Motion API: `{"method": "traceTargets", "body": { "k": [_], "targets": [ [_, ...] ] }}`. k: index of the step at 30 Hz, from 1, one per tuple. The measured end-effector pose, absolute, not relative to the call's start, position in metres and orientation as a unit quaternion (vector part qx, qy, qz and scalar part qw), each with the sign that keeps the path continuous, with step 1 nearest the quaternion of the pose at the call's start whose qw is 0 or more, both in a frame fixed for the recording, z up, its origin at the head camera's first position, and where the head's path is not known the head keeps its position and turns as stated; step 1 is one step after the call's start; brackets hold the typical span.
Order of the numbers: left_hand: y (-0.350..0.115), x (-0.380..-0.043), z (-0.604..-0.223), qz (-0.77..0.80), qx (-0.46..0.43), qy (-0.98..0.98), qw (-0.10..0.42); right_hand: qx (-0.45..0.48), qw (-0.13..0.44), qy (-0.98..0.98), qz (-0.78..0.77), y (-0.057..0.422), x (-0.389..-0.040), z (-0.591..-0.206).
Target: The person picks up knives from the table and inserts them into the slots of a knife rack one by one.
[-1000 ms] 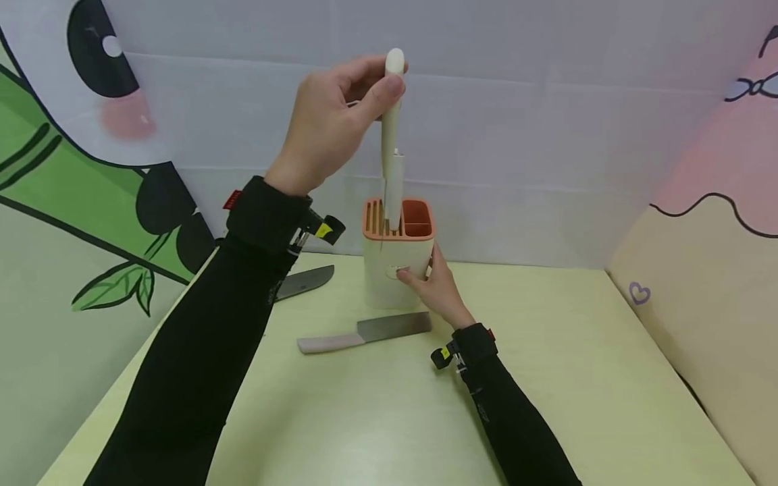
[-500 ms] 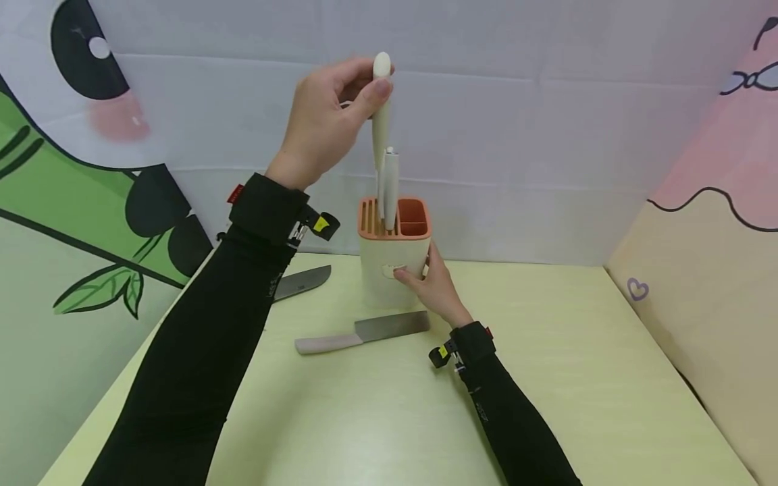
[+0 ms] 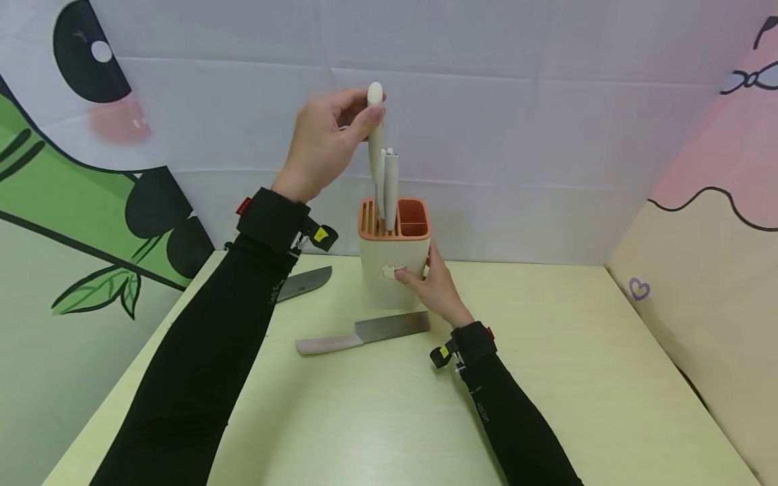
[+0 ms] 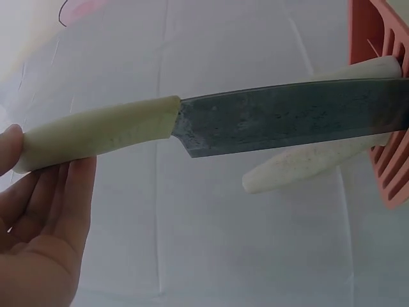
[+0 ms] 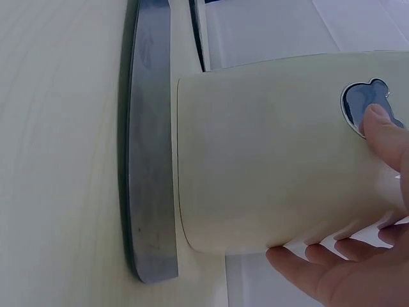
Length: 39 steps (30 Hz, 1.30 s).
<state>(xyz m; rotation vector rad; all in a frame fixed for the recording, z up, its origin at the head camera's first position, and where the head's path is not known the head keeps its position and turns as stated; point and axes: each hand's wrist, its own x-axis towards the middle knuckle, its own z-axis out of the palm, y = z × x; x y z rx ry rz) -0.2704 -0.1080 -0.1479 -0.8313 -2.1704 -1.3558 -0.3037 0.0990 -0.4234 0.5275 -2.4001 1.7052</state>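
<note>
My left hand [image 3: 319,145] pinches the cream handle of a kitchen knife [image 4: 294,114] between thumb and fingers. The knife points down, its tip end at the slotted orange top of a cream knife holder [image 3: 377,283]; how deep it sits is hard to tell. Beside it, two pale-handled utensils [image 3: 392,192] stand in the slots. Low on the holder's right side, my right hand [image 3: 439,291] grips it, thumb on the front badge [image 5: 370,105] and fingers along the side. A cleaver [image 3: 392,327] lies flat on the table just before the holder.
Another knife [image 3: 308,280] lies left of the holder, its handle hidden behind my left forearm. The orange top also has two open square compartments [image 3: 415,216]. A printed cloth wall [image 3: 516,162] stands close behind the table [image 3: 547,351].
My left hand has come down and a little left with the knife, bringing the blade lower at the slots. The right hand keeps its grip on the holder.
</note>
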Motion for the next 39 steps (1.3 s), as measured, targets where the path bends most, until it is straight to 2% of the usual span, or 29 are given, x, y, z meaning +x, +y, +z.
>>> {"method": "traceTargets", "body": {
  "k": [19,39],
  "targets": [
    [-0.107,-0.268,-0.168,-0.496,-0.273,-0.8,0.197,0.193,0.078,-0.812,0.546,0.098,-0.304,-0.417],
    [-0.107,-0.285,-0.198,-0.501,-0.282,-0.797,0.183,0.185,0.065,-0.816,0.544,0.109,-0.299,-0.409]
  ]
}}
